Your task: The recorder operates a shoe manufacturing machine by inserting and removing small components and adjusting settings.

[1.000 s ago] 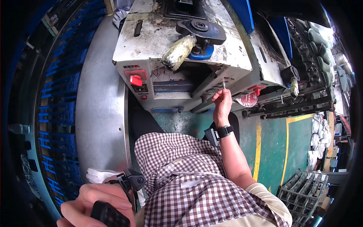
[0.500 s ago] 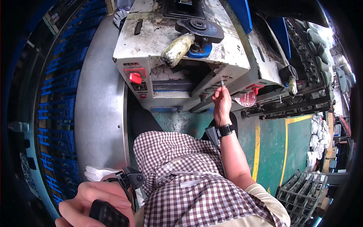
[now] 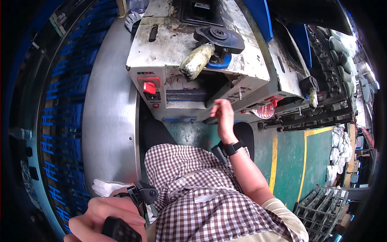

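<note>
Right hand (image 3: 224, 117) up in gap under machine (image 3: 193, 68) front. Machine box close above and behind, red button (image 3: 149, 87) to its left. Open room below hand, down to green floor (image 3: 318, 161). Steel drum (image 3: 109, 117) blocks left side. Lap (image 3: 193, 185) fills middle. Left hand (image 3: 107, 218) low, grips black thing (image 3: 121, 230), drum close beside.

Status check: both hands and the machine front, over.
Left hand gripping a dark handheld device. Right hand raised, empty, just off the worn grey machine's front panel. Nothing between.
</note>
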`<control>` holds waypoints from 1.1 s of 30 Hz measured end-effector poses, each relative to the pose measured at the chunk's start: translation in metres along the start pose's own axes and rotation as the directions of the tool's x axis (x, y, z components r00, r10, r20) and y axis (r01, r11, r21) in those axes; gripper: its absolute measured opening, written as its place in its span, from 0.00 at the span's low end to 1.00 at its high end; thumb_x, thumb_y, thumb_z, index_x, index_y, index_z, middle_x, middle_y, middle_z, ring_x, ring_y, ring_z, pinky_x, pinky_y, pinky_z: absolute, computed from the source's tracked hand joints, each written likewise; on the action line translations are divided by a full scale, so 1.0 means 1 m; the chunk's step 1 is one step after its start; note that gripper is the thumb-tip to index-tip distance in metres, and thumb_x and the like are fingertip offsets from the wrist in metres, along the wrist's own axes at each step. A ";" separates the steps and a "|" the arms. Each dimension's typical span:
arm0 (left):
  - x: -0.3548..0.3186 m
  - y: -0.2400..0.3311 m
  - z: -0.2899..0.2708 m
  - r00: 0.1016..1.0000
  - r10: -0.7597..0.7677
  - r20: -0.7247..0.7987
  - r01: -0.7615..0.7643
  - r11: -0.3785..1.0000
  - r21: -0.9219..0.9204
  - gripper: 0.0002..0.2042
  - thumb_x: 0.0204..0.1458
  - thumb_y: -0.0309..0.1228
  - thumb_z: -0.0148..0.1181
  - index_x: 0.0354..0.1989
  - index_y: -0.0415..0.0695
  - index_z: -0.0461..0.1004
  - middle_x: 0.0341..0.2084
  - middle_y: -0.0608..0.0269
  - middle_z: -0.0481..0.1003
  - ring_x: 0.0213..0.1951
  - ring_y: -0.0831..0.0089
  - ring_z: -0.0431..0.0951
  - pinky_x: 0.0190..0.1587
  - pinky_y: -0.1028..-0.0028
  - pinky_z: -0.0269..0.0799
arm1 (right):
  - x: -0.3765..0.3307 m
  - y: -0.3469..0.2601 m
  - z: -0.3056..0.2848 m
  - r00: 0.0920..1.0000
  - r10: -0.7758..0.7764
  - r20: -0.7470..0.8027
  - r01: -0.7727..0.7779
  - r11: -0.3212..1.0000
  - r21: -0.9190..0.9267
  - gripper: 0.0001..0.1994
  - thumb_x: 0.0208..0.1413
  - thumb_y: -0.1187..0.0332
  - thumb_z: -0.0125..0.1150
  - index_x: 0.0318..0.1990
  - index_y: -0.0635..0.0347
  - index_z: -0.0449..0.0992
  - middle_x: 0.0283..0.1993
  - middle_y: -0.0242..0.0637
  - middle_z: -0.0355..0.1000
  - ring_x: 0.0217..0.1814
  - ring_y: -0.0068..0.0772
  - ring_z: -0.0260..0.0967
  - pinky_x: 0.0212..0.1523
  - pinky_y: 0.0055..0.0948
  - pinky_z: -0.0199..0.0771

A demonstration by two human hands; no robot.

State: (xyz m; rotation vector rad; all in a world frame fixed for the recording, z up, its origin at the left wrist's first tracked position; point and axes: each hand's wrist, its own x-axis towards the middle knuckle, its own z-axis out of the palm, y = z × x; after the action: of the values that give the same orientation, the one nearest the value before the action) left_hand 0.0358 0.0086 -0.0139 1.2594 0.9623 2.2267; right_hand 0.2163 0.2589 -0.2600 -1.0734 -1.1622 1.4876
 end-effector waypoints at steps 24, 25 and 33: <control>0.048 -0.023 -0.017 0.978 -0.047 -0.204 0.044 0.999 -0.017 0.12 0.53 0.33 0.58 0.46 0.54 0.71 0.32 0.61 0.67 0.32 0.77 0.65 0.39 0.78 0.61 | 0.207 0.147 0.036 0.921 0.088 0.380 0.359 0.193 -0.913 0.30 0.52 0.50 0.55 0.59 0.56 0.64 0.60 0.44 0.64 0.60 0.42 0.64 0.58 0.35 0.63; 0.050 -0.025 -0.017 0.978 -0.047 -0.205 0.045 0.999 -0.015 0.12 0.53 0.33 0.58 0.46 0.54 0.71 0.32 0.61 0.67 0.32 0.77 0.65 0.39 0.78 0.61 | 0.208 0.146 0.037 0.919 0.070 0.387 0.364 0.220 -0.905 0.29 0.52 0.51 0.55 0.58 0.56 0.65 0.59 0.45 0.65 0.59 0.42 0.64 0.58 0.35 0.63; 0.054 -0.027 -0.022 0.973 -0.021 -0.231 0.026 1.000 0.016 0.12 0.54 0.36 0.56 0.45 0.52 0.70 0.31 0.58 0.67 0.32 0.72 0.67 0.35 0.74 0.66 | 0.195 0.138 0.049 0.898 -0.069 0.434 0.420 0.426 -0.802 0.26 0.52 0.54 0.57 0.55 0.59 0.68 0.54 0.46 0.69 0.55 0.42 0.67 0.56 0.36 0.64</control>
State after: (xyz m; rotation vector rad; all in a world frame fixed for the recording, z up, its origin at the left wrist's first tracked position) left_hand -0.0102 0.0532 -0.0101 1.0054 1.0789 2.3888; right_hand 0.1124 0.4258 -0.4047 -1.2185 -2.4094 0.7478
